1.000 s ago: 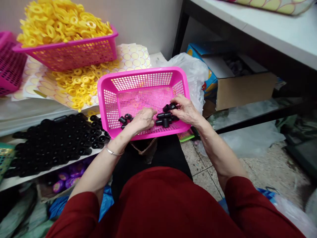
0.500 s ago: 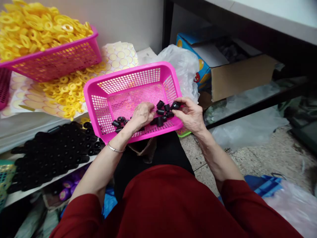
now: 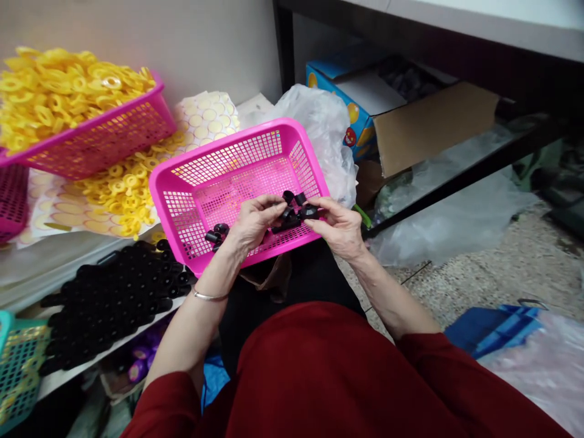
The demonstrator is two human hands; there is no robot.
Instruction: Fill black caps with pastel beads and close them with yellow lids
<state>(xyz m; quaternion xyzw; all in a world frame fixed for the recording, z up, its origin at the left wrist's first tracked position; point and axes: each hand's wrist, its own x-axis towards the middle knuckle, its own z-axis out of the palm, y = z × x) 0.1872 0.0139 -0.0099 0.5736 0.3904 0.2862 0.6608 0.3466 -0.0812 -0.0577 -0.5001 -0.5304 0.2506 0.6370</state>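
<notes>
A pink mesh basket (image 3: pixel 228 146) rests on my lap, with several small black cylindrical plastic pieces (image 3: pixel 213 236) in it. My left hand (image 3: pixel 253 224) is inside the basket, thumb and fingers pinched on a small black plastic piece (image 3: pixel 286 213). Facing it, my right hand (image 3: pixel 338 226) grips a rounder black plastic cap (image 3: pixel 309 212) between thumb and fingertips at the basket's right side. The two held pieces are close together; whether they touch is unclear. More black pieces (image 3: pixel 300 199) lie just behind my fingertips.
Left stands another pink basket (image 3: pixel 114 131) heaped with yellow plastic rings (image 3: pixel 68 91); more rings lie on printed sheets (image 3: pixel 207 115). Rows of black tubes (image 3: pixel 114 298) cover a low shelf. A teal basket (image 3: pixel 22 347), plastic bag (image 3: pixel 314 115), open carton (image 3: pixel 429 134) and table (image 3: pixel 479 24) surround me.
My right hand has moved slightly left and down with the black cap, nearer my left hand. A black piece now shows in my left fingertips. The view has shifted a little.
</notes>
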